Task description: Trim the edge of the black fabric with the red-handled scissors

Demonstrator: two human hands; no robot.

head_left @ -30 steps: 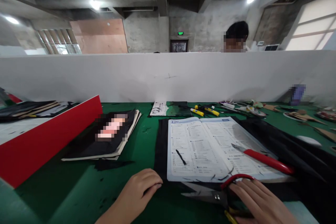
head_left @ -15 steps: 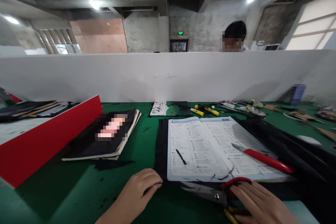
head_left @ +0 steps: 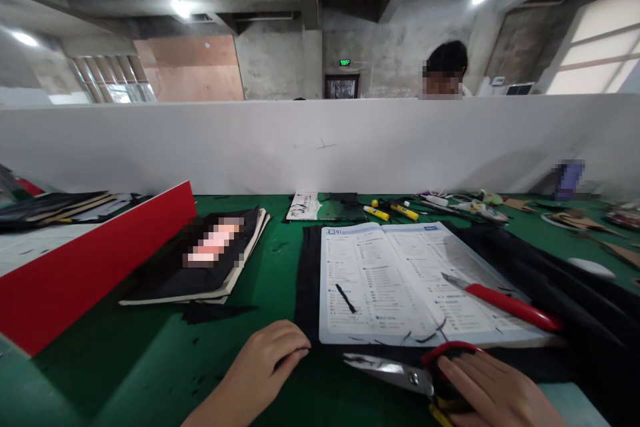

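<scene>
My left hand (head_left: 267, 363) rests on the green table, fingers curled loosely, their tips touching the edge of a black cloth (head_left: 306, 280). My right hand (head_left: 487, 390) lies over the red handles of a pair of scissors (head_left: 395, 372), whose open blades point left just above the cloth. An open booklet (head_left: 400, 283) of printed pages lies on the cloth, with a red-handled utility knife (head_left: 505, 303) on its right page and a small black scrap (head_left: 345, 298) on its left page.
A red board (head_left: 90, 260) leans at the left beside a dark stack of books (head_left: 200, 260). Yellow markers (head_left: 390, 212), small tools and brown cut-outs (head_left: 570, 220) lie along a white partition (head_left: 320, 143). A person sits behind it.
The scissors' blades have lifted slightly and shifted left under my right hand. My left hand has stayed in place.
</scene>
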